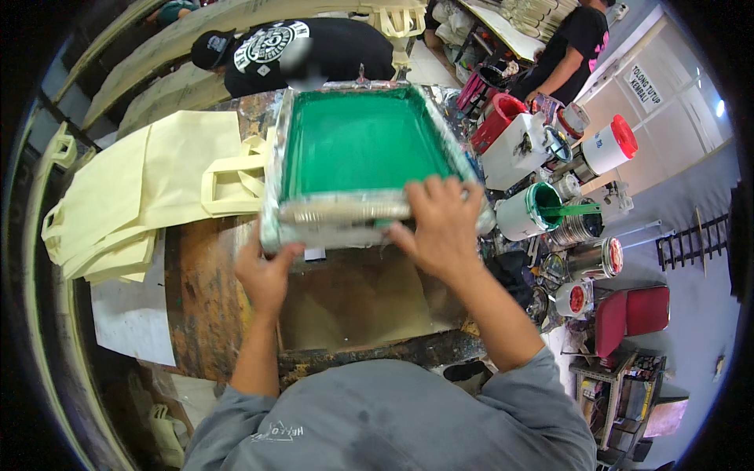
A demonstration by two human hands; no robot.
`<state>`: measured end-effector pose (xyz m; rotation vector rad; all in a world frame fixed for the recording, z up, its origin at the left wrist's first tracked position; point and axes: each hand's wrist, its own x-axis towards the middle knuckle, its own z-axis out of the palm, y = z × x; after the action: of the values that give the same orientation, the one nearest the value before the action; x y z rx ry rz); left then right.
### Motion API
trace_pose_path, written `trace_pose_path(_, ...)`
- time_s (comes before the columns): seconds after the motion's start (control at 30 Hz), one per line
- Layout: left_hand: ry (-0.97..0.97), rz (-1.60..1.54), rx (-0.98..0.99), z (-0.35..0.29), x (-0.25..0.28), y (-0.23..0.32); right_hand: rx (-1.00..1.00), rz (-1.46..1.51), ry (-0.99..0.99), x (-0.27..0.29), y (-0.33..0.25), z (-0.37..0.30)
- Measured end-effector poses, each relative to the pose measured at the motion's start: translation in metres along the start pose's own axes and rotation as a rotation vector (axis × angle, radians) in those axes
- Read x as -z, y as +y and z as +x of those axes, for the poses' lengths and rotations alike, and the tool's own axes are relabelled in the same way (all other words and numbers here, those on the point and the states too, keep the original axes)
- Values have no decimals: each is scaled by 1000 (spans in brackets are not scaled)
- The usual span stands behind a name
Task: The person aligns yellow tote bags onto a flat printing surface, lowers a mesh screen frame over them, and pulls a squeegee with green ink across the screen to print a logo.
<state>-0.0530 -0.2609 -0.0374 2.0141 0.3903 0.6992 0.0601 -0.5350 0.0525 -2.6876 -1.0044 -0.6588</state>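
Observation:
A silk-screen printing frame (276,149), with green ink spread over its mesh (365,141), stands tilted on the worktable, its near side raised toward me. My left hand (267,271) grips the frame's near left corner, the thumb pointing inward. Along the near bar, closer to its right end, my right hand (444,224) has its fingers over the top and the thumb at the front. Below the raised side lies a brown, flat board (353,306). Cream tote bags (177,161) lie to the left, with a handle loop reaching the frame's left edge.
At the right stand a white bucket of green ink (514,216) with a green spatula (573,209), a white jerrycan (510,157), a red container (499,122) and several paint tins. One person in black (330,55) bends beyond the frame; another (565,55) stands at the back right.

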Motion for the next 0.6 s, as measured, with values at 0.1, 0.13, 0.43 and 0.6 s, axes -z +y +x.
trace_pose_path(0.1,144,-433,-72,54,-10,51,51,-104,199,25,24,67)
trace_pose_path(0.13,107,-386,-196,63,-6,30,89,-76,270,35,25,90)
trace_pose_path(0.43,46,552,24,7,-22,-79,54,-12,342,57,40,153)
trace_pose_path(0.6,156,543,-200,35,-14,-76,44,28,341,58,40,151)
